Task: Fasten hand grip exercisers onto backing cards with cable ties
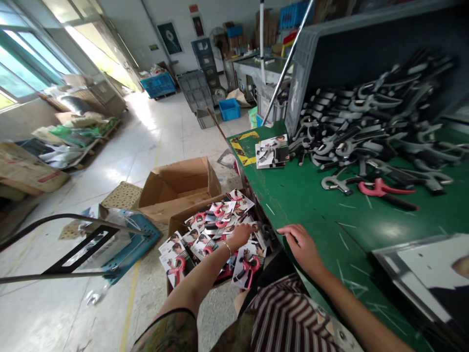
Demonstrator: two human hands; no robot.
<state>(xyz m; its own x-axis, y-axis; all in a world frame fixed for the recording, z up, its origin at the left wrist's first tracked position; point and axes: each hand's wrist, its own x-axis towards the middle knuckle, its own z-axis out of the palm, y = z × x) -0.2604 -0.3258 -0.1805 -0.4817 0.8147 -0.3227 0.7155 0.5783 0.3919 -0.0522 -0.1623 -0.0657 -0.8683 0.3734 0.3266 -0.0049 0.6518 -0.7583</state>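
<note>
My left hand (242, 235) reaches down into a cardboard box (176, 225) beside the table, fingers curled on one of the packaged grip tools (210, 230) piled there on printed cards. My right hand (301, 244) rests on the near edge of the green table (304, 195), fingers stretched out flat and holding nothing. A pile of loose grey and black hand grippers (370, 127) spills from a tilted grey crate (351, 44) on the table. One pink-handled gripper (384, 190) lies apart at the front of the pile.
A small stack of printed cards (271, 151) lies at the table's far corner. An open empty carton (179, 186) stands on the floor behind the box. A cart handle (66, 220) and blue platform (139, 239) sit to the left. Crates and pallets line the room.
</note>
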